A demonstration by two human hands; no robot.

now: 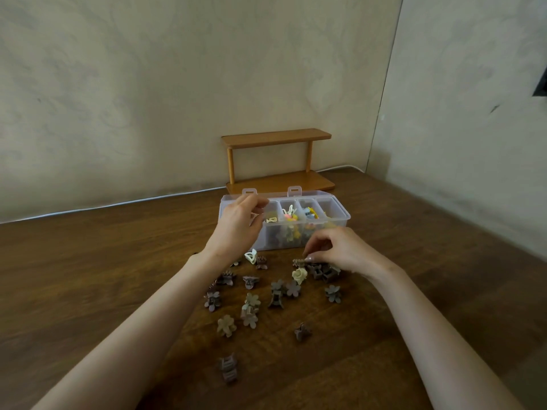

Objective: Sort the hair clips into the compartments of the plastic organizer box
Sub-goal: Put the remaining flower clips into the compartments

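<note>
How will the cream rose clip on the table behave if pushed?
The cream rose clip looks like small moulded plastic, so probably light and stiff. Its uneven flower shape suggests tipping rather than rolling. The table looks smooth, so it likely slides.

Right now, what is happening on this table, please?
A person is sorting small hair clips into a clear organizer box on a wooden table. The left hand is over the box's left end and seems to hold a pale clip. The right hand pinches a brown clip off the table, just in front of the box. Many clips lie unsorted on the table, and some compartments already hold clips.
</note>
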